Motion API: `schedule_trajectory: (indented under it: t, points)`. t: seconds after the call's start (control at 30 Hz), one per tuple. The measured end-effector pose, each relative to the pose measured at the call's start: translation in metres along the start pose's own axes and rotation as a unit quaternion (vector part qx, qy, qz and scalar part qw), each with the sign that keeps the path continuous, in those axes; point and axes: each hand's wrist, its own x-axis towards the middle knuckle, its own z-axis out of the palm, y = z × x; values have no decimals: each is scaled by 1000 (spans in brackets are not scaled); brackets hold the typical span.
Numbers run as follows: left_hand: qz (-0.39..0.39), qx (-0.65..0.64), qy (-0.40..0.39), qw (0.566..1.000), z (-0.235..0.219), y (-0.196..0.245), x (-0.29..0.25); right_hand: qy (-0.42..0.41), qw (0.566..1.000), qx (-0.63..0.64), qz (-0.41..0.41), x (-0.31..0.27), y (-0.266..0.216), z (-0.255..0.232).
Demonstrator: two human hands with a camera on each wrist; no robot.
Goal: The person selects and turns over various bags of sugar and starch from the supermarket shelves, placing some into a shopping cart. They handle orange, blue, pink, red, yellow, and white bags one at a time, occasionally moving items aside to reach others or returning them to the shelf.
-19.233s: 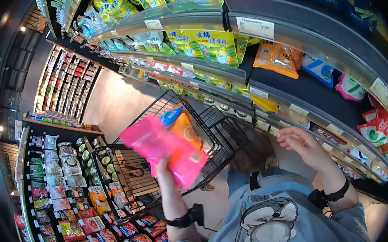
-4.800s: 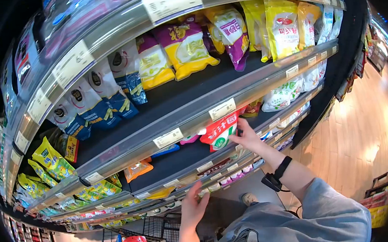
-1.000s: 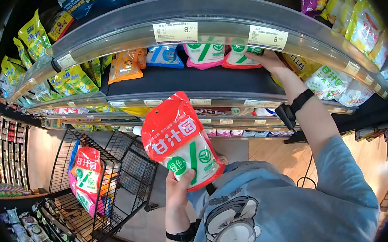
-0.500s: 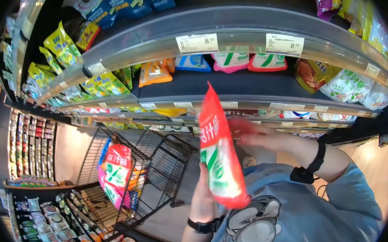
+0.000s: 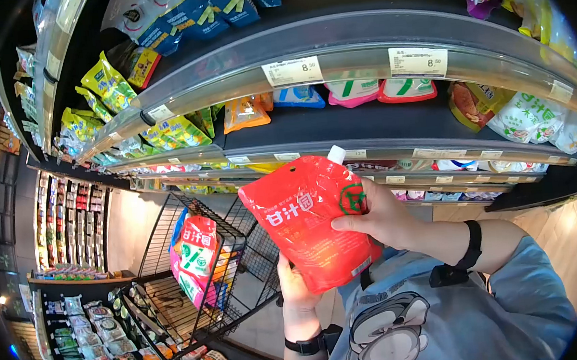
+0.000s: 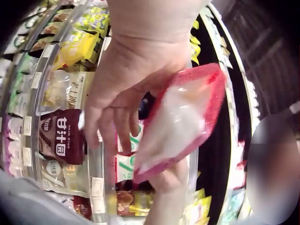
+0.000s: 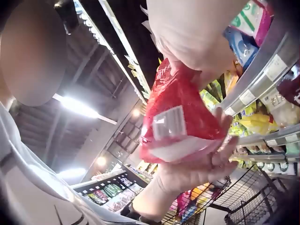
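A red spouted bag (image 5: 306, 219) is tilted in front of the body, its printed red face up and white spout toward the shelf. My right hand (image 5: 384, 216) grips its right side, thumb across the face. At the lower left edge is my left hand (image 5: 296, 285), partly hidden by the bag. The right wrist view shows the left hand (image 7: 192, 173) with extended fingers under the bag (image 7: 185, 112). In the left wrist view, the left hand's (image 6: 126, 79) fingers hang loosely beside the bag's pale base (image 6: 173, 126).
A black wire cart (image 5: 155, 260) stands at left, holding a red-white bag (image 5: 199, 246) and other colourful packs. Ahead, shelf rails (image 5: 361, 64) curve over bagged goods. A low display of packets (image 5: 103, 333) occupies the lower left.
My right hand has come down from the shelf and now grips the bag. The bag has turned from its white-and-green front to its red face. The view has shifted, with the cart appearing farther right.
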Motion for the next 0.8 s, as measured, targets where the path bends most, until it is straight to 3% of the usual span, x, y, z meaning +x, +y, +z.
schedule_trajectory:
  t: [0.03,0.07,0.1,0.17,0.23,0.3,0.33,0.43,0.47,0.6,0.8]
  points:
    - [-15,-14,-67,998,-8,2,-3,-4,999,-40,-14,-1,1,-1]
    - [40,118,-36,992,-9,-3,-13,7,997,-58,-43,-1,4,-1]
    - [43,116,-31,992,-6,-3,-18,1,998,-57,-39,-1,3,0]
    - [88,354,-93,926,1,-3,-24,17,995,-103,-8,-3,-5,1]
    - [77,313,-45,945,14,-1,-29,5,998,-60,-33,0,-10,3]
    - [54,300,-54,951,16,2,-34,19,997,-46,52,1,-17,-4]
    - [53,298,-50,952,18,3,-35,15,997,-72,-35,5,-6,-5]
    - [42,297,-53,952,24,5,-36,29,983,-164,-77,8,-4,-12]
    - [40,296,-64,952,25,6,-36,34,991,-104,-80,8,-10,-4]
    - [24,283,-88,955,27,11,-34,39,990,-122,-59,12,-6,-7]
    - [12,283,-62,957,28,22,-37,36,996,-74,-40,23,0,4]
